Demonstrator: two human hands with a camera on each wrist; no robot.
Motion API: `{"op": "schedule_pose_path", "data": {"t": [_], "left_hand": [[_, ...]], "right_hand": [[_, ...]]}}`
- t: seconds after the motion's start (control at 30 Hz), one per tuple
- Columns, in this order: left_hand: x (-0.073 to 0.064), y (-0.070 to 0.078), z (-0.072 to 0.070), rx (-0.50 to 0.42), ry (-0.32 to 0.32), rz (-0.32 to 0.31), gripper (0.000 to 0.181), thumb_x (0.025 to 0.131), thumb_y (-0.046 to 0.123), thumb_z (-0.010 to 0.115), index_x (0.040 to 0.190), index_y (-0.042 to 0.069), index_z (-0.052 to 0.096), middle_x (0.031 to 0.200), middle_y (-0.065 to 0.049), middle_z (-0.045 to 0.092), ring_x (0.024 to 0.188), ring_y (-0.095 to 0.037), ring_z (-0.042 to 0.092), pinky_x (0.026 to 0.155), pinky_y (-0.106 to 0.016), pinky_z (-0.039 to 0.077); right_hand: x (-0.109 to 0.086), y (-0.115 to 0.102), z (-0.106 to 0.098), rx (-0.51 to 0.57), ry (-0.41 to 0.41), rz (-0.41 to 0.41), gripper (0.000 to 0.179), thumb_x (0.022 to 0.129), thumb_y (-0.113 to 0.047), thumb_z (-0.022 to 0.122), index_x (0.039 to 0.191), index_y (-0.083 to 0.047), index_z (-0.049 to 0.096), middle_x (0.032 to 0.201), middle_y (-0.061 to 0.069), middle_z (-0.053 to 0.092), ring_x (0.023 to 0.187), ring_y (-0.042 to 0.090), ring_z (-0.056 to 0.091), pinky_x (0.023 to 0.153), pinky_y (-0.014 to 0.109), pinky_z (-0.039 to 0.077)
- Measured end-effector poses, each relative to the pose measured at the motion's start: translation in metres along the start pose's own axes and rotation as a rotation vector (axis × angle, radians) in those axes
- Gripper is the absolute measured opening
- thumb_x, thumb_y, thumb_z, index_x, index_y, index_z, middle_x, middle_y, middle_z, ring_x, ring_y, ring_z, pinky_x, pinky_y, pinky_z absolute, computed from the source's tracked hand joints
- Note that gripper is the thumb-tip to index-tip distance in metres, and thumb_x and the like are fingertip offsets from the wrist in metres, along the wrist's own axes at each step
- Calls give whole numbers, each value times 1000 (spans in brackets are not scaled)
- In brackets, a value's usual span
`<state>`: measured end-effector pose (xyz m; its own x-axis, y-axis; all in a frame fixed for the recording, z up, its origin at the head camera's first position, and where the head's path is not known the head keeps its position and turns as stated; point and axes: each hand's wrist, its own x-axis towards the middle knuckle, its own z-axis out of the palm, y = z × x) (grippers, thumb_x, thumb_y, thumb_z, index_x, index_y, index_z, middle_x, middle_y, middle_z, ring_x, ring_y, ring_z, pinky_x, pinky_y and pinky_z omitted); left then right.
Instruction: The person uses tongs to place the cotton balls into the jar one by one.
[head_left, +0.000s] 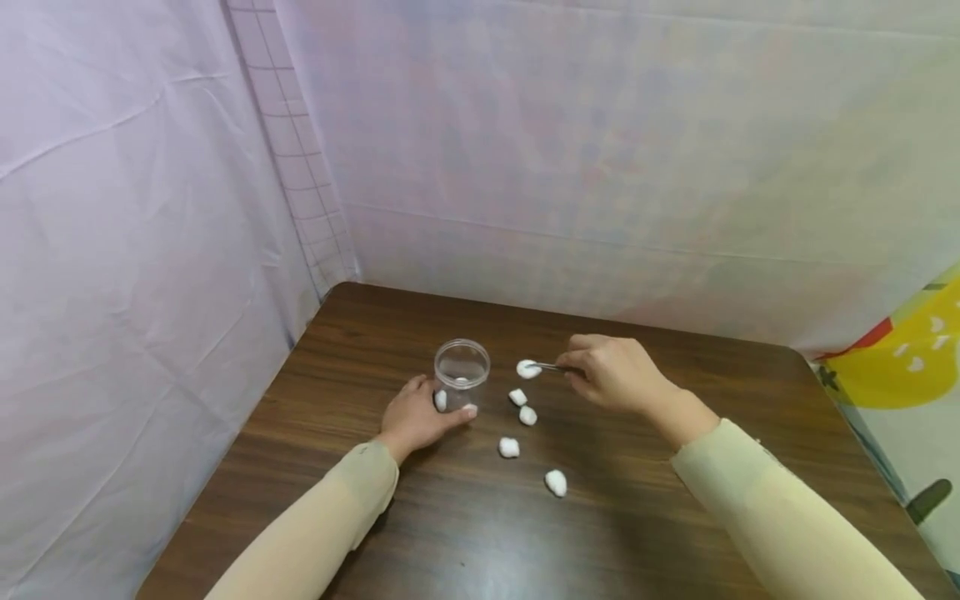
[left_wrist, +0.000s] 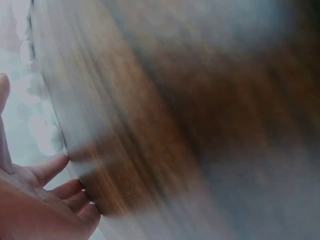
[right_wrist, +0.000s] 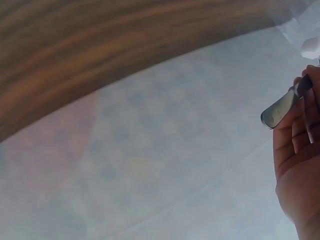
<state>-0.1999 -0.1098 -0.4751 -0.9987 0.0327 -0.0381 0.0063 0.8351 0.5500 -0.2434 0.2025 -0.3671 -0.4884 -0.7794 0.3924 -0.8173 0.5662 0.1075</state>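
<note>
My left hand (head_left: pixel 416 419) holds a clear jar (head_left: pixel 462 367) low down, its thumb along the near side. White cotton balls (head_left: pixel 441 401) show through the jar's wall; its round mouth faces up without a lid. In the left wrist view the left hand (left_wrist: pixel 50 195) is at the left edge. Metal tweezers (head_left: pixel 551 367) are pinched in my right hand (head_left: pixel 615 372), pointing left. At their tips is a cotton ball (head_left: pixel 528 369), right of the jar's rim. From the right wrist, the tweezers' (right_wrist: pixel 280 111) broad end sticks out past the fingers of the right hand (right_wrist: pixel 300 165).
Several more cotton balls, among them one cotton ball (head_left: pixel 508 447) and a nearer cotton ball (head_left: pixel 556 482), lie between the hands on the brown wooden table (head_left: pixel 360 333). White curtains (head_left: pixel 600 150) hang behind and at the left. Something yellow (head_left: pixel 911 367) is beyond the right edge.
</note>
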Motion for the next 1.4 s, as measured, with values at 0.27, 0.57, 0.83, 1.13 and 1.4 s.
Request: {"op": "schedule_pose_path", "data": {"t": [0.27,0.57,0.83,1.13,1.4], "left_hand": [[1,-2,1,9,3,1,91,79,75,65,144,12,54,150,-20,43,137,-38,40,107,-57,34],[2,0,2,2,3,0,91,78,75,65,144,14,53,149,-19,43,136,-37,41,107,-55,35],[2,-2,3,-4,9,-6,90,77,75,66,144,15,54,149,-19,44,135,-37,42,106,-56,36],[2,0,3,12,7,13,90,77,76,66,142,15,55,148,-18,45,134,-36,43,105,-55,37],[2,1,4,14,9,22,89,77,75,67,142,16,56,147,-18,46,134,-36,44,105,-54,37]], "right_hand": [[42,-11,-3,27,44,-28,12,83,-14,75,94,-14,78,80,-6,57,57,7,48,44,29,41],[63,-22,10,32,29,-41,11,82,-15,75,93,-15,79,80,-7,59,59,7,53,48,31,47],[70,-27,19,36,-30,-32,14,82,-15,72,94,-16,79,81,-7,57,61,8,54,49,31,48],[67,-31,20,30,-58,-35,17,81,-13,71,95,-15,79,80,-7,57,61,9,53,47,33,47],[63,-29,16,20,-52,-28,15,80,-14,72,94,-16,78,79,-7,56,59,9,52,46,31,45]]}}
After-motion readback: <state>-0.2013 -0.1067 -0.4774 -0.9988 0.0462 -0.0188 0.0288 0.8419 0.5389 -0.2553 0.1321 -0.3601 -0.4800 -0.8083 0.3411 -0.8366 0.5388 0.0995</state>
